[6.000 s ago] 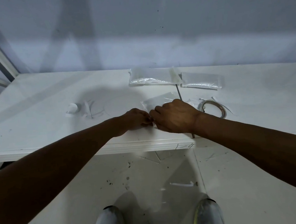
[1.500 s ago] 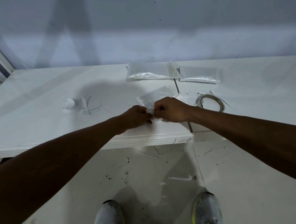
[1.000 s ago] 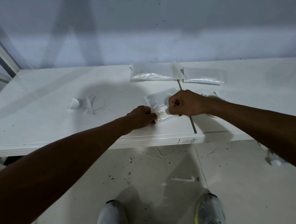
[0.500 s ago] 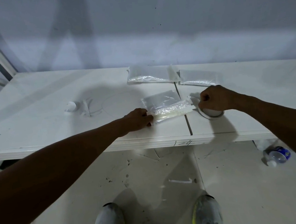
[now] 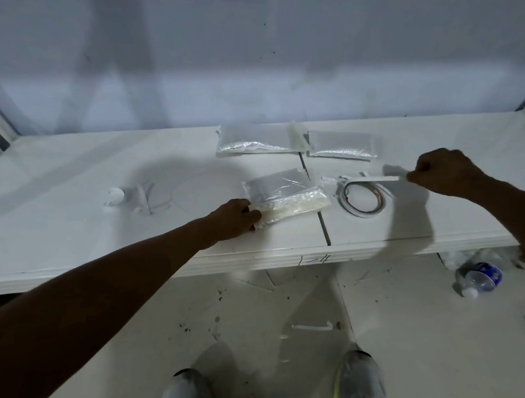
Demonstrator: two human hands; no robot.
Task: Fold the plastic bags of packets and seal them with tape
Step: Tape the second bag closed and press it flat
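Note:
A clear plastic bag of packets (image 5: 283, 193) lies folded on the white table (image 5: 65, 224) near its front edge. My left hand (image 5: 234, 217) holds the bag's left end down, fingers curled on it. A thin roll of white tape (image 5: 363, 198) lies flat to the right of the bag. My right hand (image 5: 445, 174) is raised to the right of the roll and pinches the end of a strip of tape (image 5: 378, 178) stretched out from it.
Two more clear bags (image 5: 255, 138) (image 5: 341, 144) lie at the back of the table. A small white cap and tape scraps (image 5: 129, 198) sit at the left. A plastic bottle (image 5: 478, 277) lies on the floor under the table's right side. My shoes stand below.
My right hand left the bag, went to the tape roll and has pulled a strip out to the right. My left hand stayed on the folded bag's left end.

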